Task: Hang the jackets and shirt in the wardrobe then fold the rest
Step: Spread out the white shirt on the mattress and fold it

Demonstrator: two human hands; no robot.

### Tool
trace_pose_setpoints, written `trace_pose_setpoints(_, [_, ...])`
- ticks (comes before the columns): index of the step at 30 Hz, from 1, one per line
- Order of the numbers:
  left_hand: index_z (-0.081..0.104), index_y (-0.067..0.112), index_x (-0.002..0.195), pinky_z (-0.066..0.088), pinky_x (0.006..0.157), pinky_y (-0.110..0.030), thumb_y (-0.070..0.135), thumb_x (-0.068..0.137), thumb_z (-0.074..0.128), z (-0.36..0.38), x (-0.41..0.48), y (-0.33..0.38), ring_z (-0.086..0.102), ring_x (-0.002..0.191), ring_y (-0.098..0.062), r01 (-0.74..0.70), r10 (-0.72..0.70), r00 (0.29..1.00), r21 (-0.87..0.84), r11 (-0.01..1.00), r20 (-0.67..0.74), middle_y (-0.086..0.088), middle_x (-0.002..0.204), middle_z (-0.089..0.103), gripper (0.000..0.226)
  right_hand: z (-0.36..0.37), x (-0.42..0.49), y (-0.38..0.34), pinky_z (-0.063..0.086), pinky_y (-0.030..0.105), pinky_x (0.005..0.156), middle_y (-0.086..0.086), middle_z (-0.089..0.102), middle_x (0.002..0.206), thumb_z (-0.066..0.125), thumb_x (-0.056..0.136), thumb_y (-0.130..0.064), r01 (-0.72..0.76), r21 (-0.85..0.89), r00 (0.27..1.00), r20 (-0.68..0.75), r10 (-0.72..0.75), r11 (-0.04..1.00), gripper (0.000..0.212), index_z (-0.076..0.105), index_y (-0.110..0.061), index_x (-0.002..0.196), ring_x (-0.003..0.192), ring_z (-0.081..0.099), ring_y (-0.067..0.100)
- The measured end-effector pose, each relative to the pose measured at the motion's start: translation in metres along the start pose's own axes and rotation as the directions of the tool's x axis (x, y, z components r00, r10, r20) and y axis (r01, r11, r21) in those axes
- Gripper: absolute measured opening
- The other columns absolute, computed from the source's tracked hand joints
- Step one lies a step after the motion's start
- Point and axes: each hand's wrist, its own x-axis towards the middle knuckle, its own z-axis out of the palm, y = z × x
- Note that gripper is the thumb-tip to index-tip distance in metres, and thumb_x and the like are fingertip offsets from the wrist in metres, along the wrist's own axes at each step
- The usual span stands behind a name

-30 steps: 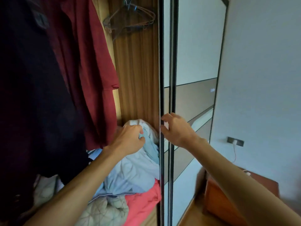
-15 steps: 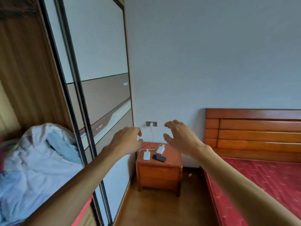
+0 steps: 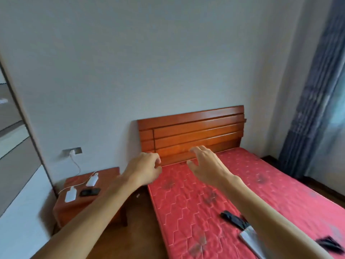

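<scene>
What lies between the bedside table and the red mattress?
Head view: a strip of wooden floor, bare apart from one small pale scrap lying on it.

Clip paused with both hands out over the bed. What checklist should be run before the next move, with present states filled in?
1. Left hand free: ok, fingers loosely curled, holding nothing.
2. Right hand free: ok, fingers spread, holding nothing.
3. Clothes to fold on the mattress: cannot tell; a dark thing and a pale thing lie at the lower right, blurred, partly behind that arm.
4. Room to fold: ok, much of the mattress near the headboard shows uncovered.
5. Jackets and shirt hung: cannot tell; only the wardrobe door edge is in view.
</scene>
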Motion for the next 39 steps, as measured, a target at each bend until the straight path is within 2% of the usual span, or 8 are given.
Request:
trace_pose_setpoints(7, [0.066, 0.027, 0.119, 0.05, 0.084, -0.03, 0.036, 0.094, 0.057, 0.045, 0.051, 0.128, 0.066, 0.104, -0.016, -0.245, 0.245, 0.966, -0.003, 0.969, 0.081, 0.006, 0.111, 0.072, 0.028, -0.05, -0.044, 0.115, 0.048, 0.042, 0.101, 0.008, 0.056, 0.133, 0.054, 0.097, -0.031, -0.23, -0.042, 0.969, -0.102, 0.225, 0.972, 0.047, 0.051, -0.011, 0.139, 0.121, 0.055, 0.027])
trace_pose_setpoints(12, [0.066, 0.026, 0.122, 0.052, 0.087, -0.031, 0.036, 0.095, 0.057, 0.084, 0.087, 0.205, 0.067, 0.106, -0.018, -0.404, 0.407, 0.903, -0.05, 0.914, 0.14, 0.004, 0.115, 0.072, 0.03, -0.071, -0.067, 0.188, 0.047, 0.043, 0.1, 0.009, 0.057, 0.131, 0.054, 0.094, -0.03, -0.377, -0.081, 0.919, -0.157, 0.362, 0.923, 0.045, 0.054, -0.012, 0.136, 0.119, 0.056, 0.028])
trace_pose_setpoints(17, [0.067, 0.026, 0.117, 0.054, 0.089, -0.035, 0.036, 0.094, 0.058, 0.129, 0.133, 0.27, 0.068, 0.1, -0.02, -0.53, 0.543, 0.815, -0.119, 0.84, 0.2, 0.003, 0.108, 0.073, 0.027, -0.083, -0.079, 0.258, 0.047, 0.045, 0.097, 0.011, 0.059, 0.125, 0.055, 0.097, -0.03, -0.526, -0.096, 0.841, -0.209, 0.5, 0.845, 0.038, 0.057, -0.009, 0.128, 0.116, 0.057, 0.03])
trace_pose_setpoints(21, [0.067, 0.026, 0.114, 0.055, 0.089, -0.037, 0.034, 0.095, 0.058, 0.17, 0.168, 0.318, 0.068, 0.096, -0.017, -0.605, 0.638, 0.725, -0.205, 0.77, 0.26, 0.005, 0.103, 0.072, 0.023, -0.083, -0.091, 0.31, 0.043, 0.043, 0.103, 0.012, 0.055, 0.135, 0.056, 0.097, -0.029, -0.644, -0.059, 0.755, -0.215, 0.62, 0.763, 0.045, 0.052, -0.009, 0.138, 0.124, 0.053, 0.03])
trace_pose_setpoints(26, [0.069, 0.024, 0.114, 0.056, 0.087, -0.034, 0.032, 0.096, 0.058, 0.233, 0.195, 0.362, 0.068, 0.094, -0.014, -0.685, 0.734, 0.587, -0.273, 0.675, 0.343, 0.005, 0.103, 0.073, 0.022, -0.063, -0.108, 0.365, 0.044, 0.042, 0.104, 0.012, 0.058, 0.133, 0.056, 0.096, -0.024, -0.77, 0.007, 0.625, -0.193, 0.756, 0.638, 0.042, 0.055, -0.009, 0.135, 0.121, 0.056, 0.029])
trace_pose_setpoints(32, [0.068, 0.021, 0.115, 0.055, 0.089, -0.038, 0.029, 0.096, 0.056, 0.317, 0.198, 0.399, 0.067, 0.097, -0.02, -0.704, 0.759, 0.448, -0.337, 0.625, 0.471, 0.001, 0.107, 0.073, 0.024, -0.022, -0.149, 0.414, 0.048, 0.046, 0.095, 0.015, 0.063, 0.117, 0.055, 0.094, -0.022, -0.876, 0.046, 0.472, -0.121, 0.873, 0.48, 0.033, 0.061, -0.007, 0.122, 0.108, 0.06, 0.032])
trace_pose_setpoints(39, [0.07, 0.018, 0.109, 0.054, 0.086, -0.037, 0.026, 0.091, 0.055, 0.426, 0.154, 0.424, 0.068, 0.1, -0.024, -0.659, 0.726, 0.312, -0.41, 0.63, 0.613, -0.002, 0.105, 0.074, 0.024, 0.04, -0.233, 0.457, 0.047, 0.042, 0.098, 0.011, 0.063, 0.119, 0.056, 0.093, -0.03, -0.963, 0.111, 0.25, 0.014, 0.968, 0.247, 0.037, 0.059, -0.01, 0.124, 0.112, 0.059, 0.029])
